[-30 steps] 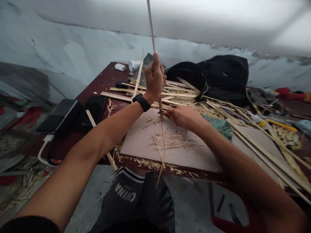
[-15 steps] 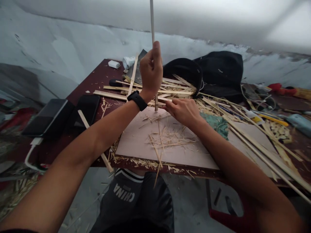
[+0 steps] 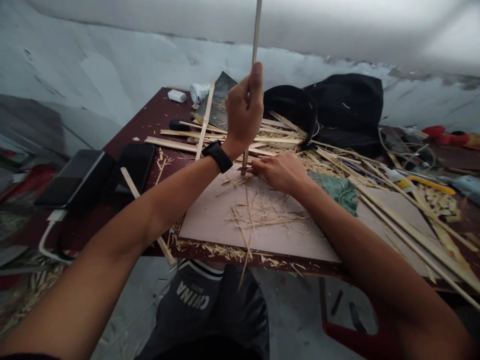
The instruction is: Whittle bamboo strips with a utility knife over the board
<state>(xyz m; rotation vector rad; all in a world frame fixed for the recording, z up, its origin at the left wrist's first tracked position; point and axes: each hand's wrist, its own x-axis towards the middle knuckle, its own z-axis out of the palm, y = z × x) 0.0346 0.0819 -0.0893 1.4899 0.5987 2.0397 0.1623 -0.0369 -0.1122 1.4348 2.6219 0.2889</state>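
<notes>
My left hand (image 3: 245,112), with a black watch on its wrist, is wrapped round a long thin bamboo stick (image 3: 257,32) held nearly upright. The stick's lower end meets the back part of a pale board (image 3: 213,215). Close to that end is my right hand (image 3: 279,172), its fingers closed on a small thin blade-like piece (image 3: 242,169) that touches the stick; what it is cannot be made out clearly. Thin bamboo slivers (image 3: 262,215) lie scattered over the board in front of my hands.
Bamboo strips (image 3: 176,145) are piled behind the board, before a black bag (image 3: 347,112). Two dark devices (image 3: 71,177) (image 3: 133,167) lie left. A green cloth (image 3: 337,192), long strips (image 3: 416,240) and a yellow-handled tool (image 3: 431,185) are at right. The dark red table's (image 3: 127,125) front edge holds shavings.
My left hand and the stick's top have shifted right, so the stick leans slightly right. A thin blade-like piece now shows at the stick's foot by my right fingers. The view has shifted slightly.
</notes>
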